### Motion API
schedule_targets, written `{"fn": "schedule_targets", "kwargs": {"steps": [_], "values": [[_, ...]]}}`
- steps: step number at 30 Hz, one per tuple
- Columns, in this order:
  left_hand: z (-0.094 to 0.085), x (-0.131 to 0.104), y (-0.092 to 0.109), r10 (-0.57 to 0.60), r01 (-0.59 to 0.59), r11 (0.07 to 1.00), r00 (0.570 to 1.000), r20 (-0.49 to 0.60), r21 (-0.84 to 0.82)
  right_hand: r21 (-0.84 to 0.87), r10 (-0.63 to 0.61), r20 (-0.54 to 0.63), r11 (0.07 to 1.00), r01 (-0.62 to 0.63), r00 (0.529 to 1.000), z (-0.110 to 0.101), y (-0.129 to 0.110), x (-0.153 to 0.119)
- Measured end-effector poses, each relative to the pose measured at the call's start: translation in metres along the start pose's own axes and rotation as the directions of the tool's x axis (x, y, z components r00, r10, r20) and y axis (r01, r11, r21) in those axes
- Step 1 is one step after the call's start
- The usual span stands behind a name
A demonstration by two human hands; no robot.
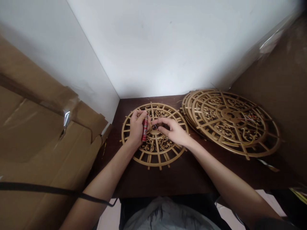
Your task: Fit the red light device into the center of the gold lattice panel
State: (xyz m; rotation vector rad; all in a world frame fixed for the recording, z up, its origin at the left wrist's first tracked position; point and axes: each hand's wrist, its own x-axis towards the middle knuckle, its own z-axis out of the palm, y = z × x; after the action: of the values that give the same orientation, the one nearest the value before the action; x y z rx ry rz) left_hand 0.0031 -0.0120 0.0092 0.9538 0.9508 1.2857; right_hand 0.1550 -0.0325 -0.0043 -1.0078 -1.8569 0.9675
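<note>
- Gold lattice disc point(158, 164) flat on the bench point(153, 187); my work at its hub looks unfinished.
- Left grip: my left hand point(136, 127) is closed around a red tube point(145, 129).
- Right grip: my right hand point(176, 131) is at thin wires point(154, 126); pinch unclear.
- Disc stack point(231, 115) to the right; done or untreated, I cannot tell.
- Cardboard box point(35, 143) at left; contents hidden.

Markings check: no legible text, brand, number or sign.
Pale print on the red tube point(145, 130), centre of frame, is too small to read; dark marks on the grey shirt point(168, 215), bottom centre, are unreadable.
</note>
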Motion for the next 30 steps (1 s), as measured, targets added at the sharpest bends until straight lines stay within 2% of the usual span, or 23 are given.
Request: {"fn": "schedule_targets", "kwargs": {"steps": [5, 12, 17, 21, 27, 30], "values": [[0.001, -0.001, 0.0, -0.008, 0.008, 1.0, 1.0, -0.01, -0.002, -0.004, -0.015, -0.029, 1.0, 0.015, 0.999, 0.001, 0.004, -0.001], [0.001, -0.001, 0.0, -0.006, 0.006, 1.0, 1.0, -0.003, -0.012, -0.158, -0.038, -0.046, 0.987, 0.03, 0.998, 0.002, 0.004, -0.002], [0.002, 0.0, 0.001, -0.004, 0.004, 1.0, 1.0, -0.006, -0.005, -0.289, -0.167, -0.019, 0.945, 0.154, 0.986, 0.003, 0.006, -0.003], [0.002, -0.001, 0.001, -0.013, 0.013, 1.0, 1.0, -0.013, 0.0, -0.33, -0.207, -0.024, 0.925, 0.188, 0.978, 0.005, 0.009, -0.003], [0.001, 0.0, 0.0, -0.002, 0.002, 1.0, 1.0, -0.005, -0.001, -0.423, -0.255, 0.082, 0.866, 0.266, 0.963, 0.006, 0.012, -0.005], [0.001, 0.001, -0.001, 0.002, -0.002, 1.0, 1.0, -0.009, -0.004, -0.412, -0.245, 0.102, 0.872, 0.265, 0.964, 0.006, 0.011, -0.005]]}}
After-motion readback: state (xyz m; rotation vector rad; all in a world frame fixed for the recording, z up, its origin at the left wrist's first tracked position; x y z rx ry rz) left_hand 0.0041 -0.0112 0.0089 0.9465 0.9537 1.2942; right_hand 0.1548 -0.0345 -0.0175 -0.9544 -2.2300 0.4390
